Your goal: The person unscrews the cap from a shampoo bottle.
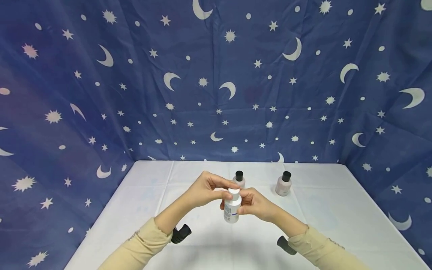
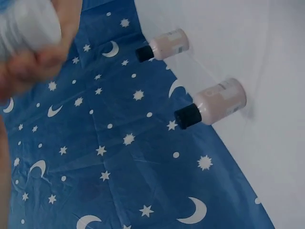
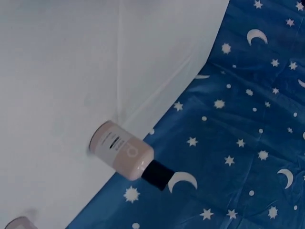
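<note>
A small white bottle [image 1: 231,215] with a white cap [image 1: 234,193] is held up over the table, near the middle of the head view. My left hand [image 1: 205,189] pinches the cap between thumb and fingers. Around the bottle's body, my right hand [image 1: 259,206] keeps a grip from the right side. In the left wrist view, part of the white bottle [image 2: 35,24] appears blurred at the upper left with fingers around it. The right wrist view shows neither hand.
Behind the hands stands a pale pink bottle [image 1: 239,182] with a black cap, partly hidden. Farther right is a similar pink bottle [image 1: 283,186]. A white cloth covers the table [image 1: 337,210]. Blue moon-and-star fabric [image 1: 216,123] walls in the back and sides.
</note>
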`<move>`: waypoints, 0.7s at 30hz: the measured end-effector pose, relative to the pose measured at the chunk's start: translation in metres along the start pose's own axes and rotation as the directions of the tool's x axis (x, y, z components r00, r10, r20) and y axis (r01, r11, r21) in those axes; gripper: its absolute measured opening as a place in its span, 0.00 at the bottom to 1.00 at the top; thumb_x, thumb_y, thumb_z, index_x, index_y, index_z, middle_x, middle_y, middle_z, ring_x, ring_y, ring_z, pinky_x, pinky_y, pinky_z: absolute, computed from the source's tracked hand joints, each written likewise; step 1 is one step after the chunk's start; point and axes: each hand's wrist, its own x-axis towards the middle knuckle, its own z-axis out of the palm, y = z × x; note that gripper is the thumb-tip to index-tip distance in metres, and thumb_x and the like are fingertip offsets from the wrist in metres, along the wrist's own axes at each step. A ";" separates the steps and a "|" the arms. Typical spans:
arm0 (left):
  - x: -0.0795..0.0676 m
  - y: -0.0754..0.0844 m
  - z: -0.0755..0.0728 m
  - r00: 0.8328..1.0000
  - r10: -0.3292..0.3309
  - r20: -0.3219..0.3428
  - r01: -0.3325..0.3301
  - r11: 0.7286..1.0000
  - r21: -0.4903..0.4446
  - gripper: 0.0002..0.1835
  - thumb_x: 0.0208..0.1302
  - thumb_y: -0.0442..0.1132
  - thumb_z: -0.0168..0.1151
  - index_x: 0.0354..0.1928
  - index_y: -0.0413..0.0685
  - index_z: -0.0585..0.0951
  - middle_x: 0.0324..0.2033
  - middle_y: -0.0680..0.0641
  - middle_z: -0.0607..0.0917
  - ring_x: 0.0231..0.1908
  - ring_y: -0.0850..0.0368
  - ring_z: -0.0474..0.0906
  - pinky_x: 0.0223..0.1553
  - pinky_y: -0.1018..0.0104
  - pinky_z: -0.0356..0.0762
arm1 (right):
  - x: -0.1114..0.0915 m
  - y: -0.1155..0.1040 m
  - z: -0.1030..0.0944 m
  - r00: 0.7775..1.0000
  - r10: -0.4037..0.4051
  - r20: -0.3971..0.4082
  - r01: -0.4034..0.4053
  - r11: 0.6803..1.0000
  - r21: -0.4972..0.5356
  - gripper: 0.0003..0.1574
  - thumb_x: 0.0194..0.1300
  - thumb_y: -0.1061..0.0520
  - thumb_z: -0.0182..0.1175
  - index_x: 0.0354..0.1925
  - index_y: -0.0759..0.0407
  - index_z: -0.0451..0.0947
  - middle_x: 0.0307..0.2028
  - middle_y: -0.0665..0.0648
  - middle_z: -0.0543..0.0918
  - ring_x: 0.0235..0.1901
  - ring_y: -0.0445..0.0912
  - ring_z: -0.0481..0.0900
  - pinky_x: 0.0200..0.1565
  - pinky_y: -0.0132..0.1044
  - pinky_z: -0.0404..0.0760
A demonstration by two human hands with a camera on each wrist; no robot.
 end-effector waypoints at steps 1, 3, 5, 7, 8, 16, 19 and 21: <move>0.000 -0.001 0.002 0.999 0.002 -0.052 0.000 0.999 0.033 0.18 0.52 0.32 0.69 0.42 0.25 0.81 0.42 0.29 0.83 0.43 0.64 0.83 0.46 0.66 0.81 | 0.000 0.000 -0.003 1.000 -0.001 -0.025 0.000 1.000 -0.027 0.18 0.68 0.55 0.56 0.56 0.47 0.75 0.50 0.46 0.83 0.53 0.40 0.79 0.55 0.33 0.78; 0.000 -0.002 0.006 0.987 0.008 -0.159 0.008 0.995 0.102 0.15 0.50 0.30 0.70 0.40 0.29 0.83 0.41 0.33 0.85 0.46 0.58 0.83 0.48 0.64 0.81 | 0.000 0.000 -0.007 0.995 0.005 -0.096 -0.013 0.996 -0.085 0.17 0.67 0.56 0.57 0.54 0.45 0.76 0.49 0.44 0.83 0.50 0.39 0.80 0.53 0.32 0.79; -0.001 -0.005 0.010 0.968 0.008 -0.253 0.029 0.989 0.145 0.13 0.49 0.30 0.71 0.39 0.32 0.84 0.41 0.37 0.86 0.48 0.53 0.83 0.50 0.63 0.80 | -0.001 0.000 -0.008 0.984 0.028 -0.176 -0.051 0.990 -0.130 0.17 0.66 0.56 0.58 0.53 0.43 0.77 0.47 0.42 0.83 0.48 0.38 0.80 0.51 0.31 0.80; -0.001 -0.010 0.015 0.947 0.025 -0.319 0.030 0.985 0.168 0.13 0.48 0.30 0.71 0.38 0.34 0.85 0.40 0.38 0.86 0.49 0.50 0.82 0.52 0.63 0.80 | -0.002 0.000 -0.008 0.968 0.043 -0.249 -0.088 0.981 -0.175 0.19 0.64 0.56 0.60 0.54 0.54 0.77 0.46 0.40 0.83 0.46 0.36 0.81 0.48 0.29 0.81; -0.002 -0.012 0.017 0.937 0.036 -0.349 0.028 0.984 0.178 0.13 0.48 0.30 0.72 0.38 0.34 0.85 0.39 0.39 0.87 0.50 0.50 0.82 0.52 0.63 0.79 | -0.003 -0.001 -0.007 0.960 0.048 -0.276 -0.103 0.976 -0.191 0.20 0.64 0.57 0.60 0.54 0.60 0.76 0.46 0.39 0.83 0.46 0.36 0.81 0.48 0.29 0.81; -0.003 -0.017 0.030 0.856 0.152 -0.495 -0.041 0.973 0.227 0.15 0.46 0.31 0.73 0.39 0.36 0.85 0.39 0.40 0.87 0.48 0.53 0.82 0.54 0.63 0.78 | 0.003 -0.008 0.007 0.901 -0.034 -0.432 -0.142 0.919 -0.367 0.29 0.61 0.62 0.62 0.56 0.79 0.69 0.52 0.75 0.76 0.47 0.32 0.80 0.46 0.28 0.82; -0.003 -0.017 0.034 0.828 0.197 -0.525 -0.075 0.967 0.244 0.14 0.47 0.30 0.73 0.38 0.37 0.84 0.39 0.40 0.87 0.46 0.58 0.82 0.50 0.65 0.80 | 0.006 -0.011 0.013 0.879 -0.069 -0.471 -0.144 0.904 -0.402 0.27 0.60 0.64 0.62 0.54 0.78 0.71 0.51 0.75 0.77 0.47 0.31 0.79 0.47 0.26 0.81; -0.004 -0.016 0.036 0.809 0.238 -0.538 -0.110 0.960 0.259 0.13 0.47 0.29 0.72 0.38 0.37 0.84 0.39 0.39 0.86 0.45 0.60 0.82 0.48 0.66 0.80 | 0.007 -0.012 0.017 0.871 -0.086 -0.483 -0.144 0.897 -0.419 0.26 0.60 0.64 0.63 0.54 0.77 0.72 0.50 0.74 0.79 0.47 0.31 0.79 0.48 0.26 0.80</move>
